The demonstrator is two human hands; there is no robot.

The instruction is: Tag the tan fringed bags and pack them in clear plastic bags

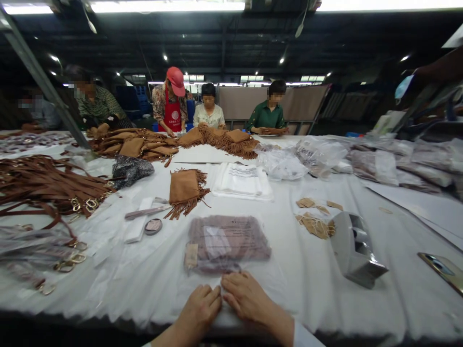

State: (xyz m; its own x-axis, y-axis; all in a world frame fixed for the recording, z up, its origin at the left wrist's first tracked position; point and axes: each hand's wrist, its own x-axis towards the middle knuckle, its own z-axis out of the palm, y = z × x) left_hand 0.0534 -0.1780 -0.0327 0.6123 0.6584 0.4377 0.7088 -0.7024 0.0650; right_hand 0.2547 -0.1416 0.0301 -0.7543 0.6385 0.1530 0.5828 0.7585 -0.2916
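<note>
Left hand (201, 307), right hand (249, 295): fingers curled, can't tell if pinching; printed plastic bag (249, 241) just past fingertips could tear if tugged unevenly.

A phone (443, 273) lies at right, a metal pole (46, 83) slants at left, and lights (168, 6) glow overhead.

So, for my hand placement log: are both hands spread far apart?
No, the left hand and right hand sit close together at the clear bag.
</note>
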